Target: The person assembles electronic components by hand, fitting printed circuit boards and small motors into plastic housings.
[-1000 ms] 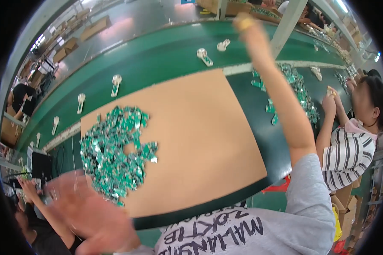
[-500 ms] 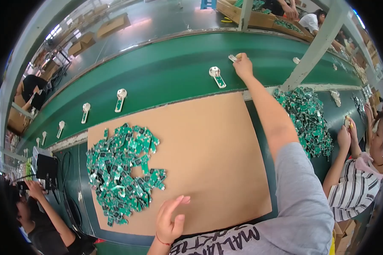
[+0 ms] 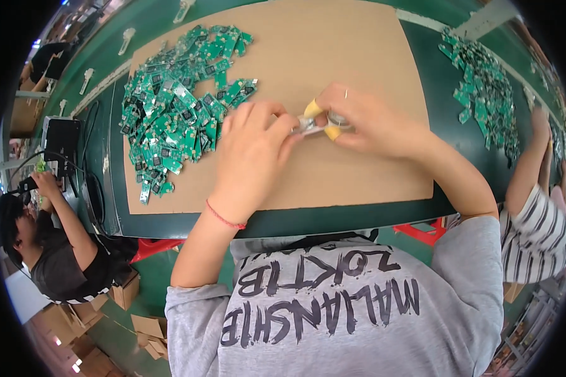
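We have the cardboard before us, green boards heaped along its left side, and, over it, our left hand and right hand both pinching a white part (partly hidden, slightly blurred) between them.

Circuit boards at left; cardboard sheet beneath

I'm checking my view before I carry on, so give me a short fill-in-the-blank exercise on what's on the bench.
1. The pale piece is held between the left hand and the ____ hand.
2. The finger wraps on the right hand are ____ in colour.
3. The bracelet on the left wrist is ____ in colour.
4. The heap of circuit boards on the cardboard sheet is mostly ____ in colour.

Missing words: right; yellow; red; green.
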A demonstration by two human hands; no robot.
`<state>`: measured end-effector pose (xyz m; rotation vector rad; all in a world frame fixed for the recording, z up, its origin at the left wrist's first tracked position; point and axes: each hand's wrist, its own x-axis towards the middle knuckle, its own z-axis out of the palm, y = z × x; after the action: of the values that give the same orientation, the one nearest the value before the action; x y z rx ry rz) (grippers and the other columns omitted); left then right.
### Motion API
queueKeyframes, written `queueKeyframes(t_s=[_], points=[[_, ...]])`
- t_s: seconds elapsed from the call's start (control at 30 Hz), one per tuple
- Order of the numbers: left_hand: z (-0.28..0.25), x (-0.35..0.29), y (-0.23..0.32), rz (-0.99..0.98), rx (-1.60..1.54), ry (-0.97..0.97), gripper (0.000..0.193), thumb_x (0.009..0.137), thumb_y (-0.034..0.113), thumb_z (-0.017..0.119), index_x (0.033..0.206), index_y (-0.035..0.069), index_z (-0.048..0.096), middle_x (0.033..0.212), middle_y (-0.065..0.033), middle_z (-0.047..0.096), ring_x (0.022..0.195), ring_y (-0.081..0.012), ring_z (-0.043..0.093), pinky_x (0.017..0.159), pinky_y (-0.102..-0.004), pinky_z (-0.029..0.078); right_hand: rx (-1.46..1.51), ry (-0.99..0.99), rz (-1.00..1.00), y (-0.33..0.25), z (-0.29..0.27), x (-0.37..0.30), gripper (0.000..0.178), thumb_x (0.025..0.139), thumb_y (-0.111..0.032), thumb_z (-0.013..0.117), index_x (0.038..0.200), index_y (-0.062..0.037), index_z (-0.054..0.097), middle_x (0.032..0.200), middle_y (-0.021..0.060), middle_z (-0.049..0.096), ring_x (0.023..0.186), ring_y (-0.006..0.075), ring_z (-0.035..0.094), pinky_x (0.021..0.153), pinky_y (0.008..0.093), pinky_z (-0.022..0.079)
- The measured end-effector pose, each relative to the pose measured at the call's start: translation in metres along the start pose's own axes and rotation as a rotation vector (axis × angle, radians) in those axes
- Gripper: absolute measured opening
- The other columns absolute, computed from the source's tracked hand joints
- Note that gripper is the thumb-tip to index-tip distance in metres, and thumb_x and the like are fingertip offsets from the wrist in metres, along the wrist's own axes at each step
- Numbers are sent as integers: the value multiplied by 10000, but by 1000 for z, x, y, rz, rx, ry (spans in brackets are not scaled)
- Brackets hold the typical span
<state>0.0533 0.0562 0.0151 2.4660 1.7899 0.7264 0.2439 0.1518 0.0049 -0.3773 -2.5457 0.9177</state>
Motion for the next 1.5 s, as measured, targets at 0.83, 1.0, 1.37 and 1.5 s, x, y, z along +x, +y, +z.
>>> queueKeyframes(t_s=[0.83,1.0,1.37,1.5], points=[[1,18,-84,-227,-16,-69,199,735,87,626,928,44,607,830,-116,572,802,-296,559,699,-389,452,-577,19,149,-53,67,-34,240,735,-61,509,972,-91,533,911,79,482,977,245,470,977,499,281],[-1,18,-85,-226,-161,-59,261,721,12,609,975,19,550,887,-154,548,795,-293,557,690,-361,458,-472,80,39,-44,72,-35,201,698,-71,566,891,-112,531,899,60,484,961,224,497,984,491,283],[-22,2,-58,-340,-442,46,149,744,-29,600,875,33,565,843,-37,537,696,-128,516,609,-224,398,172,227,53,-41,67,-30,121,845,-133,538,929,-46,532,910,72,542,915,228,507,933,426,353],[-19,-8,2,-288,-782,57,140,748,1,615,879,26,576,848,-34,569,731,-114,525,620,-219,386,458,289,456,-72,33,-30,123,857,-121,506,918,-21,545,812,44,543,704,126,542,600,256,443]])
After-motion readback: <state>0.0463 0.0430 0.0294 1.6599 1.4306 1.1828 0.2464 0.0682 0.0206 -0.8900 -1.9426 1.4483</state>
